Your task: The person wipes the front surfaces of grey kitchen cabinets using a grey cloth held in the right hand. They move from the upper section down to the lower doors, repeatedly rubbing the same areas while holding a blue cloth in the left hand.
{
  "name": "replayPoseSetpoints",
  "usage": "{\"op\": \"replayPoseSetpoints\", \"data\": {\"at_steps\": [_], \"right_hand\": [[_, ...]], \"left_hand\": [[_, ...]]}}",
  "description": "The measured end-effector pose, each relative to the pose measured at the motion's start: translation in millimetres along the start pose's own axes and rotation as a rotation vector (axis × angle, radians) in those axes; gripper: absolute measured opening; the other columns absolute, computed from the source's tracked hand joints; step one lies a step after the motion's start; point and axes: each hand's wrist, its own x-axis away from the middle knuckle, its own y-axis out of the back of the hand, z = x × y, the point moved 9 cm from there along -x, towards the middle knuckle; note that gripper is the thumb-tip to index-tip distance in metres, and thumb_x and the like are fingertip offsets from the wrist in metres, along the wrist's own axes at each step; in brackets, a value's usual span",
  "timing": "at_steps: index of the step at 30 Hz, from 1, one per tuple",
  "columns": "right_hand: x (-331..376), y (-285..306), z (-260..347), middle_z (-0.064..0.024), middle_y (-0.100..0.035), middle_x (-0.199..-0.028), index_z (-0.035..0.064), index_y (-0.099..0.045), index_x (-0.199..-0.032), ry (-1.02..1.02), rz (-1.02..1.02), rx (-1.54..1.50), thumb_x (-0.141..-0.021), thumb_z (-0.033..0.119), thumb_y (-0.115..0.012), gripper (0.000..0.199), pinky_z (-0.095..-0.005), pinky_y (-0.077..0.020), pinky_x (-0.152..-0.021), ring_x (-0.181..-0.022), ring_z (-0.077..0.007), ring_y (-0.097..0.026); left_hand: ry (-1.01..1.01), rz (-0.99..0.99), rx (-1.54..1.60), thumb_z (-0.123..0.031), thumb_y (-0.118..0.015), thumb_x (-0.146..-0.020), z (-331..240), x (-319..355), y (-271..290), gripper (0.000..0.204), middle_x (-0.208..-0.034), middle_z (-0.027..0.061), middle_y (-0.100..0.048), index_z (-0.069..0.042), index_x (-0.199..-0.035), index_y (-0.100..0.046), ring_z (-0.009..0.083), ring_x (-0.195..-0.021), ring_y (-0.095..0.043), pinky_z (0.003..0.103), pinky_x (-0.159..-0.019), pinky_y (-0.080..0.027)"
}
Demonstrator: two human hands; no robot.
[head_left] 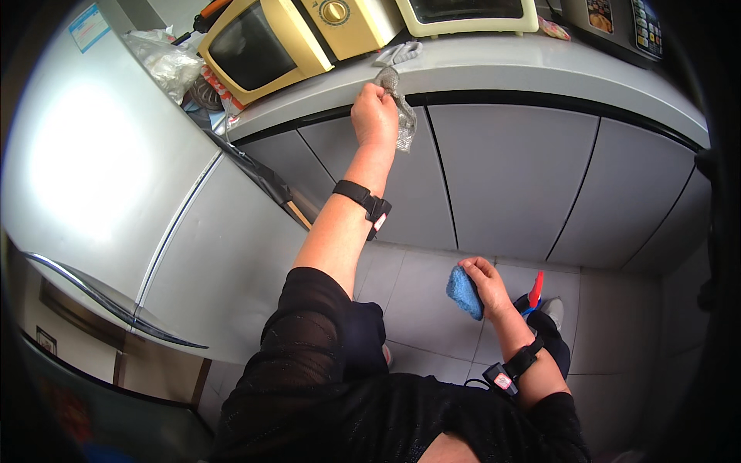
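My left hand (376, 116) reaches forward to the front edge of the counter. It is closed on a silvery-grey mesh cloth (404, 127), which hangs down in front of the cabinet doors; a bunched end sticks up above my fist. Just beyond it, a folded light-grey cloth (399, 54) lies on the countertop. Lower and to the right, my right hand (486, 287) pinches a fuzzy blue cleaning cloth (464, 293) over the floor, apart from the counter. Part of the blue cloth is hidden behind my fingers.
A cream microwave (266, 46) with its door swung out and a second cream oven (467, 11) stand on the grey counter (540, 65). At left is a tall silver refrigerator (100, 177), with plastic bags (166, 62) beside it. A red object (536, 289) shows near my shoe.
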Motion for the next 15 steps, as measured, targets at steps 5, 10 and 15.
{"op": "replayPoseSetpoints", "data": {"at_steps": [5,10,15], "right_hand": [[-2.4,5.0,-0.6,-0.0011,-0.059,-0.089,0.0049,-0.06,-0.103,0.02,-0.004,-0.001,-0.094,0.03,-0.059,0.027,-0.0259,-0.0468,-0.074,-0.082,-0.0109,-0.054],[-0.9,11.6,-2.3,-0.0012,-0.058,-0.089,0.0046,-0.06,-0.103,0.019,-0.03,-0.016,-0.095,0.03,-0.059,0.027,-0.026,-0.0467,-0.074,-0.082,-0.0108,-0.054],[4.0,17.0,5.6,-0.0022,-0.059,-0.092,0.0054,-0.06,-0.104,0.042,-0.038,0.017,-0.095,0.03,-0.058,0.026,-0.0264,-0.049,-0.073,-0.083,-0.0121,-0.056]], "left_hand": [[0.065,-0.039,-0.015,-0.01,-0.067,-0.077,35.5,-11.5,17.4,0.009,-0.071,0.0138,-0.065,-0.005,-0.079,-0.059,0.0351,-0.07,-0.064,0.042,-0.068,-0.052],[0.038,-0.06,-0.07,-0.011,-0.067,-0.078,57.9,-16.1,29.7,0.01,-0.074,0.0137,-0.065,-0.006,-0.081,-0.06,0.0328,-0.072,-0.065,0.041,-0.069,-0.052],[0.142,-0.119,-0.101,-0.011,-0.065,-0.079,74.9,-16.3,36.2,0.009,-0.073,0.0141,-0.065,-0.004,-0.082,-0.06,0.0328,-0.072,-0.065,0.04,-0.069,-0.051]]}}
